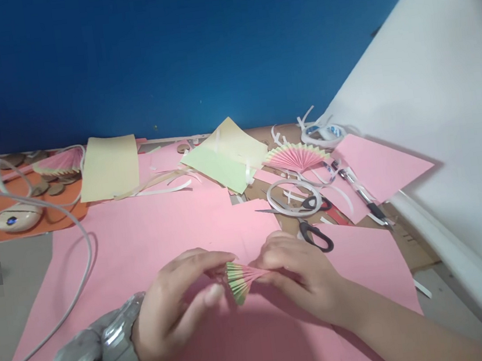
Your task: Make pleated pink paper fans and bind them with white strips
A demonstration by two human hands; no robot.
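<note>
Fingers of my right hand (300, 270) pinch the narrow pink end of a small pleated fan (238, 282); my left hand (179, 305) curves beside its green edge, thumb parted from forefinger, though I cannot tell whether it touches. The small fan sits between my hands, above a large pink sheet (163, 228). Its pleats look creased throughout but only partly spread, so I judge the folding done and the spreading incomplete. Beyond it, to the right, lies a second pleated fan (297, 158), spread wider; straight beyond is a pale green sheet (216, 159), unpleated. Scissors (303, 231) crowd its far right. To its left the pink sheet gives bare room, up to a cable (90, 249).
</note>
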